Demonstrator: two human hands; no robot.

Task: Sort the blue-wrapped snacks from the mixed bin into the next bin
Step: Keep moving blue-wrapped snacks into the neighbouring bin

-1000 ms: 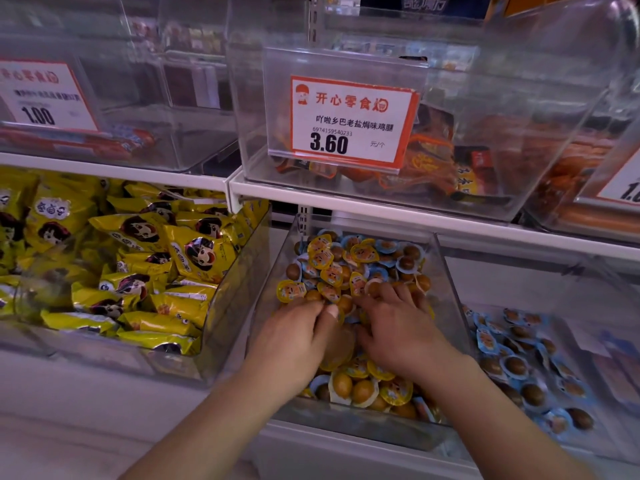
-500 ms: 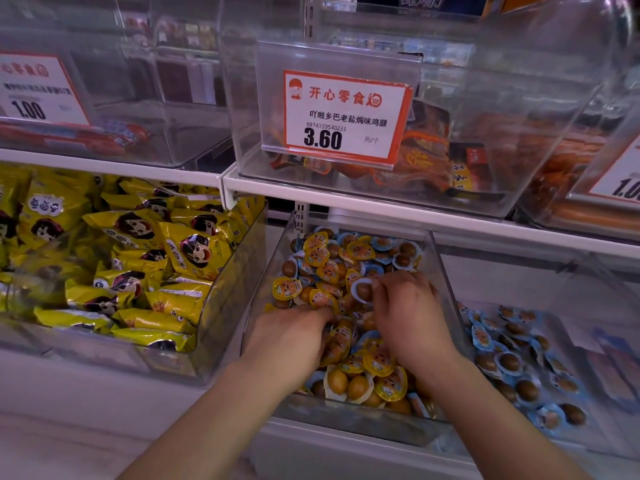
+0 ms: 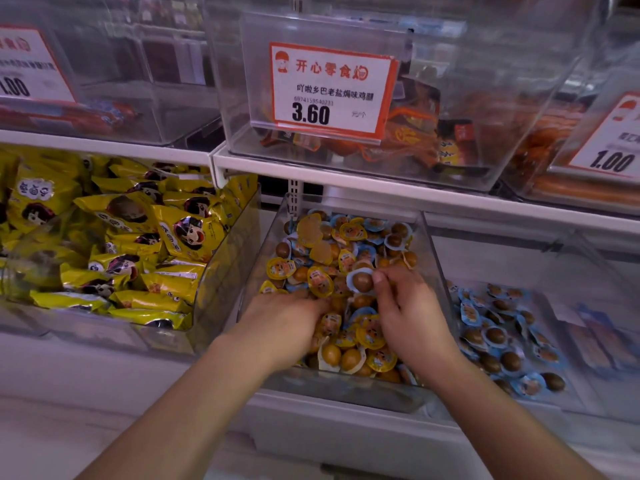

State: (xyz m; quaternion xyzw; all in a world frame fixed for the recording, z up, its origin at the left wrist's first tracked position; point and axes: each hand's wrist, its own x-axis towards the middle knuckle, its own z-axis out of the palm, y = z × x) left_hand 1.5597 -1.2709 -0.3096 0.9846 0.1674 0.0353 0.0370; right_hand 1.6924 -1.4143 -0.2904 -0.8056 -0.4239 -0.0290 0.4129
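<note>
Blue-wrapped snacks lie mixed with yellow-wrapped ones in the clear plastic mixed bin (image 3: 431, 244), the clear next bin (image 3: 588, 393) just right of it, where my left hand (image 3: 280, 323) presses flat, fingers together, and my right hand (image 3: 408, 306) pinches one round blue-rimmed snack (image 3: 362, 281).

Left hand (image 3: 284, 320) palm-down, fingers perhaps curled; right hand (image 3: 408, 306) fingers pinched.

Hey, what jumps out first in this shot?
Two bare hands dig in the clear middle bin of yellow and blue snack cups; the right hand pinches a blue-wrapped snack, the left hand lies flat. Above hangs a price sign reading 3.60; yellow packets fill the left bin.
</note>
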